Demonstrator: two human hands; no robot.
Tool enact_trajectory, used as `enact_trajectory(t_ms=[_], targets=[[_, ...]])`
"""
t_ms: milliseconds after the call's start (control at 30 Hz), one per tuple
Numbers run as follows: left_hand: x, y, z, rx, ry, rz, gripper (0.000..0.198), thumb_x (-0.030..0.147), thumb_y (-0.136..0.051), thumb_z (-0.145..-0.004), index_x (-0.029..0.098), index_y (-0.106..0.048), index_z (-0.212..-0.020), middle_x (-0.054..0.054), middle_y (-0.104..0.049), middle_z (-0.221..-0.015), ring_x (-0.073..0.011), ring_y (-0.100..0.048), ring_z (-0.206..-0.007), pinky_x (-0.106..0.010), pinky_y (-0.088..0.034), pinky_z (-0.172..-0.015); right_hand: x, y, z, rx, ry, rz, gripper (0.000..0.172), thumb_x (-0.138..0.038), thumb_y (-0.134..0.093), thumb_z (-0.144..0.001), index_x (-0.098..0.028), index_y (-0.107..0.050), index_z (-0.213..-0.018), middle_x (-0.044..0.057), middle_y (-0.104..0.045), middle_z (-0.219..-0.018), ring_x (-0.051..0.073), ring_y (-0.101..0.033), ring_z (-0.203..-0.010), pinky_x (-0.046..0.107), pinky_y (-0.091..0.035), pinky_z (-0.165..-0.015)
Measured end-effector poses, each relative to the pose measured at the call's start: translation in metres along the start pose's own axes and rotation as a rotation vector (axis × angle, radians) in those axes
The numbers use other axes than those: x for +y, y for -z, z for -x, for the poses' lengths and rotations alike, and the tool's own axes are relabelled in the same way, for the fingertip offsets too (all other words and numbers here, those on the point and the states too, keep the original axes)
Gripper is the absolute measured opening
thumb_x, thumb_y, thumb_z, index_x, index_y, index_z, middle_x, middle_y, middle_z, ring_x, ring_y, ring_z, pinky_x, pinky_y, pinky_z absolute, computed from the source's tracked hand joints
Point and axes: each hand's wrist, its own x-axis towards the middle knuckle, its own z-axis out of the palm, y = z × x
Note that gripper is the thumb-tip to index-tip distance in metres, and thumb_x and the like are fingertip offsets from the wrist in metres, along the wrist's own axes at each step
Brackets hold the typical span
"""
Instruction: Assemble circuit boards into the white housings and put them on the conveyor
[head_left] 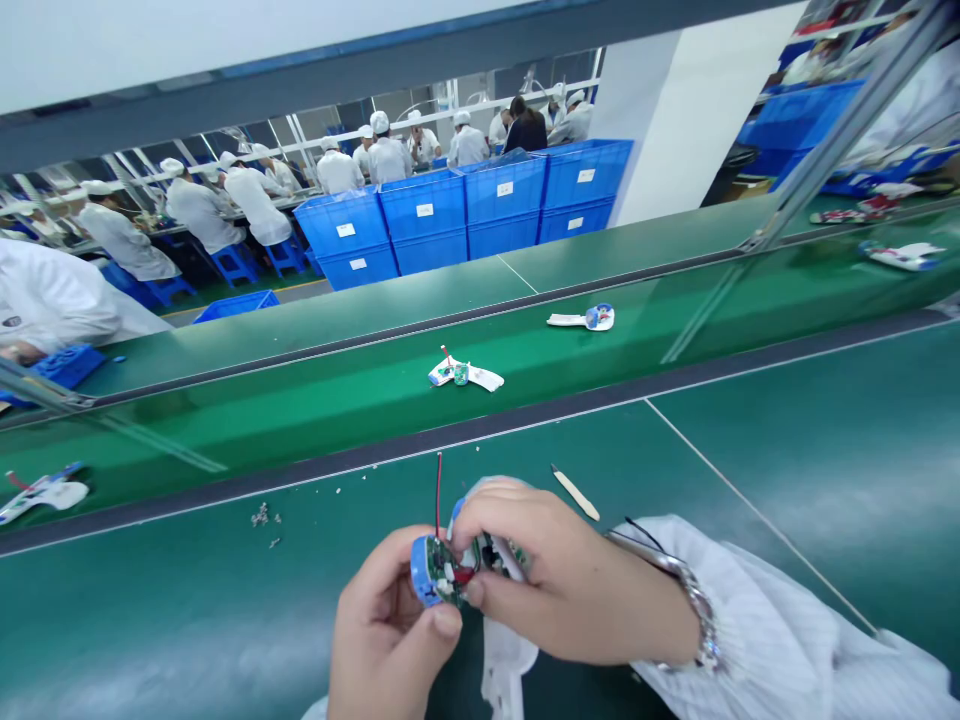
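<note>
Unit held up just over near table, between both hands, low centre of view. L hand: thumb + fingers pinching blue cap at its rim. R hand: curled over the other side, thumb tip right by the red bit in the middle; finger ends partly hidden, so exact grip there can't be told, but looks closed on the housing. Progress, my judgement: partway. Done: green board sits in cap, wiring in place. Left: housing open, innards bare, no closed shell to be seen. Looks: blue cap w/ dark marks, board w/ small white parts, red + dark wires bunched mid, thin red lead sticking straight up; more green + black parts under R fingers. White handle below hands; its join to the rest hidden. Nearby: small grey bits, prob. screws, on table to L; pale stick w/ dark tip beyond R wrist. Similar open pc. on green belt ahead, board + red lead showing.
</note>
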Motion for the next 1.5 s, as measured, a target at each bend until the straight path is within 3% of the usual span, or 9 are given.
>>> enact_trajectory(t_ms=[167,367,633,767,900,1000,1133,1300,1500], targets=[[-0.011,0.015,-0.003,-0.086,-0.020,0.051,0.031,0.032,-0.083,-0.068,0.026,-0.075,-0.098,-0.003,-0.072,-0.077,-0.0146,-0.065,-0.066,-0.018,-0.053,-0.059,0.004,-0.008,0.001,-0.003,-0.006,-0.109,0.012,-0.008,-0.064,-0.076,-0.019,-0.059,-0.076,-0.001,-0.059,-0.076,0.013,-0.053,-0.075,0.025,-0.041,-0.072],[-0.009,0.007,-0.006,-0.128,0.006,0.103,0.026,0.032,-0.079,-0.073,0.027,-0.075,-0.097,-0.003,-0.072,-0.078,-0.0133,-0.065,-0.066,-0.017,-0.052,-0.060,0.011,-0.011,0.007,0.118,-0.071,-0.291,0.012,-0.018,-0.066,-0.078,-0.019,-0.058,-0.069,0.000,-0.054,-0.074,0.014,-0.053,-0.075,0.026,-0.041,-0.069],[-0.005,-0.002,-0.010,-0.017,0.092,0.230,0.029,0.040,-0.085,-0.063,0.022,-0.077,-0.084,-0.002,-0.071,-0.067,-0.0096,-0.061,-0.053,-0.015,-0.050,-0.051,0.021,-0.004,0.005,-0.121,0.056,-0.578,0.026,-0.039,-0.060,-0.087,-0.017,-0.057,-0.073,0.005,-0.052,-0.088,0.017,-0.053,-0.089,0.033,-0.042,-0.082],[-0.004,-0.002,-0.009,-0.002,0.119,0.256,0.029,0.040,-0.085,-0.064,0.023,-0.077,-0.086,-0.002,-0.073,-0.070,-0.0098,-0.065,-0.056,-0.015,-0.053,-0.054,0.029,-0.006,0.007,-0.203,-0.005,-0.754,0.034,-0.046,-0.061,-0.086,-0.015,-0.064,-0.073,0.006,-0.049,-0.097,0.018,-0.053,-0.094,0.034,-0.041,-0.087],[-0.005,-0.001,-0.011,-0.006,0.098,0.245,0.027,0.037,-0.086,-0.063,0.023,-0.078,-0.084,-0.002,-0.074,-0.070,-0.0087,-0.066,-0.057,-0.013,-0.054,-0.057,0.036,-0.011,0.007,-0.081,-0.080,-0.904,0.032,-0.039,-0.062,-0.086,-0.014,-0.063,-0.066,0.006,-0.054,-0.093,0.017,-0.055,-0.089,0.033,-0.042,-0.084],[-0.004,-0.005,-0.007,0.035,0.071,0.177,0.031,0.034,-0.086,-0.064,0.028,-0.076,-0.093,-0.002,-0.075,-0.078,-0.0123,-0.069,-0.064,-0.018,-0.057,-0.058,0.030,-0.007,0.003,0.024,-0.075,-0.729,0.030,-0.033,-0.057,-0.089,-0.016,-0.060,-0.065,0.003,-0.056,-0.076,0.017,-0.053,-0.084,0.030,-0.041,-0.079],[0.003,-0.018,0.007,0.104,0.040,0.082,0.041,0.039,-0.082,-0.069,0.034,-0.071,-0.107,0.002,-0.072,-0.080,-0.0080,-0.063,-0.058,-0.015,-0.053,-0.057,0.009,0.008,-0.005,-0.011,0.068,-0.318,0.026,-0.016,-0.048,-0.090,-0.018,-0.057,-0.065,0.000,-0.056,-0.065,0.013,-0.049,-0.073,0.028,-0.039,-0.074],[0.009,-0.021,0.014,0.025,-0.013,-0.067,0.038,0.051,-0.074,-0.074,0.038,-0.070,-0.110,0.002,-0.070,-0.083,-0.0072,-0.058,-0.060,-0.012,-0.045,-0.052,-0.008,0.014,-0.010,-0.044,0.236,0.046,0.026,-0.010,-0.043,-0.083,-0.017,-0.045,-0.058,-0.003,-0.049,-0.055,0.010,-0.037,-0.055,0.030,-0.033,-0.070],[0.008,-0.016,0.013,-0.060,-0.090,-0.159,0.034,0.050,-0.069,-0.079,0.038,-0.069,-0.111,0.004,-0.059,-0.073,-0.0060,-0.049,-0.052,-0.015,-0.046,-0.053,-0.010,0.015,-0.010,-0.079,0.259,0.153,0.023,-0.009,-0.039,-0.077,-0.017,-0.036,-0.056,-0.003,-0.045,-0.053,0.010,-0.035,-0.054,0.031,-0.031,-0.067]])
